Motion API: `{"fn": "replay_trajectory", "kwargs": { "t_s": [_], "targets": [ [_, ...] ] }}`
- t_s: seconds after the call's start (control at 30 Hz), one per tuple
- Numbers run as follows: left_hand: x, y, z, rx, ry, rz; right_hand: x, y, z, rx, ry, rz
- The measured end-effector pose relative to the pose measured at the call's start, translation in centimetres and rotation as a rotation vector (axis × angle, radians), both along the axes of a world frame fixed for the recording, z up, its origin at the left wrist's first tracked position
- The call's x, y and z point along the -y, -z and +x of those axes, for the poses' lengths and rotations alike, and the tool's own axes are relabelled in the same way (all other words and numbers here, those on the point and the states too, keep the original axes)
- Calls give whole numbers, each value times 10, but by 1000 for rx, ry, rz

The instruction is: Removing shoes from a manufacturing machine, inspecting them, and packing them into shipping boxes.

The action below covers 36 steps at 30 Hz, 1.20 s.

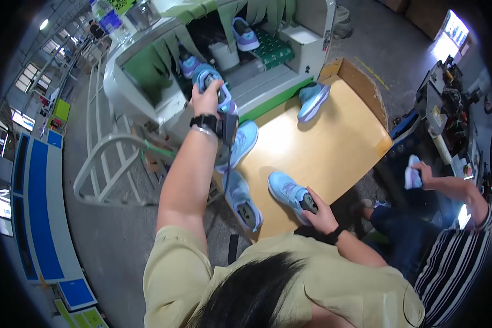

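My left hand (206, 100) reaches out to the mouth of a white machine (117, 90), fingers closed round a blue sneaker (203, 71) with lilac trim. At the table's near edge, my right hand (323, 218) grips a light-blue sneaker (285, 187) by its heel and opening; its toe points away from me. Two more blue sneakers, one farther (247, 139) and one nearer (236, 191), sit along the table's left side. Another sneaker (313, 100) is at the far right of the table. Inside the machine are a blue-and-lilac sneaker (245, 37) and a partly hidden one (188, 62).
Green fabric strips (240, 19) hang across the machine's opening. The tan tabletop (311, 147) has a cardboard border (363, 87) at its far right. A white metal rail (101, 147) stands at left. On the right, a co-worker in a striped shirt (454, 262) holds a pale shoe (412, 174).
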<state>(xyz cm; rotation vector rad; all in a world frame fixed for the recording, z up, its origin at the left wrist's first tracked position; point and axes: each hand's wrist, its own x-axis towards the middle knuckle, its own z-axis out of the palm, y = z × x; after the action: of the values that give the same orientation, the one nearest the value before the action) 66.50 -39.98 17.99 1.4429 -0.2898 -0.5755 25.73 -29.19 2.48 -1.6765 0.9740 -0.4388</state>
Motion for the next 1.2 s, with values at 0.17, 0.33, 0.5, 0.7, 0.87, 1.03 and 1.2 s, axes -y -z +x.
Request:
{"fn": "replay_trajectory", "kwargs": {
  "t_s": [0.17, 0.33, 0.5, 0.7, 0.87, 1.03, 1.2],
  "targets": [
    [27, 48, 31, 130, -65, -125, 55, -51, 4, 125, 154, 48],
    [27, 22, 21, 72, -30, -123, 167, -134, 90, 380, 231, -295],
    [38, 17, 26, 84, 119, -161, 309, -161, 203, 194, 229, -639],
    [29, 5, 45, 69, 129, -82, 350, -127, 252, 249, 121, -639],
    [35, 0, 60, -4, 189, -39, 372, -131, 246, 339, -29, -540],
    [5, -16, 18, 668, -35, -25, 456, -95, 114, 235, 495, -663],
    [47, 3, -102, 1418, 834, 124, 461, 55, -3, -708, 570, -530]
  ]
}}
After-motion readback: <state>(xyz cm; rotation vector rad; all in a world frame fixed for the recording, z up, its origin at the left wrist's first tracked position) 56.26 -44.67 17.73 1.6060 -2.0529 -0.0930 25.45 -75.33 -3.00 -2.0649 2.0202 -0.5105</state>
